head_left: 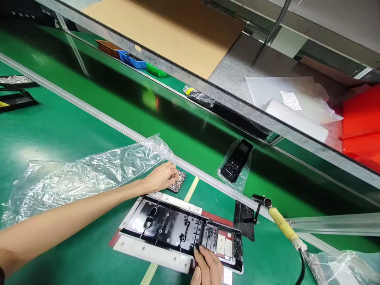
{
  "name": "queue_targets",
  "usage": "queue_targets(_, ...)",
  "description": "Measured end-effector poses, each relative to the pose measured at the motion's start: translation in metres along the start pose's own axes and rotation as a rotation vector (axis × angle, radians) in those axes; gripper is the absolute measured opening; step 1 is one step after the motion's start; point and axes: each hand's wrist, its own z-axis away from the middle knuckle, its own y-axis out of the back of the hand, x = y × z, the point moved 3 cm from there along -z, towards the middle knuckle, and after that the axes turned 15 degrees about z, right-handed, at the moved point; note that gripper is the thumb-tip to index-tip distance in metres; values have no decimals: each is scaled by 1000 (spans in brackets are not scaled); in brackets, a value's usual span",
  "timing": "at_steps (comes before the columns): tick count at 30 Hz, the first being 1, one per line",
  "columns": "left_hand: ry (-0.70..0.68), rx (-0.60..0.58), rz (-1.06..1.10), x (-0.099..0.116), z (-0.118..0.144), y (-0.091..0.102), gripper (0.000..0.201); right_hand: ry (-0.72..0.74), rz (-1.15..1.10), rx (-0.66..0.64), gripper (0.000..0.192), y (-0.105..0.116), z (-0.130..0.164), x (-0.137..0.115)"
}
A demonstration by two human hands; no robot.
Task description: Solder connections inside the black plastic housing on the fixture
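Observation:
My left hand (162, 177) is closed in a pinch over a small black tray (179, 184) of tiny metal pieces; whatever sits between its fingertips is too small to make out. In front of me a long black plastic housing (166, 227) lies with its ribbed inner side up. Under it is a fixture with white bolted strips (154, 253) and a dark red base. Bent fingers of my right hand (208, 266) grip the near edge of the housing, close to its windowed end. The lower part of this hand is cut off by the frame.
A soldering iron (282, 227) with a yellow handle rests in a holder at right. Clear plastic bags (97, 168) spread at left. Behind the metal rail lies a bagged black panel (237, 160). The shelf edge (166, 65) crosses above, and a red bin (362, 126) stands at right.

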Motion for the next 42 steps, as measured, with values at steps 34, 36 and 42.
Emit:
queue_targets(34,-394,-233,18,127,89,-46,19,-127,-169,-8,32,27,-22,-17)
queue_targets(36,-384,-252,16,126,89,-47,20,-131,-171,-10,32,27,-22,-17)
queue_targets(42,-374,-256,100,122,90,-49,18,-140,-180,-16,31,26,-21,-17)
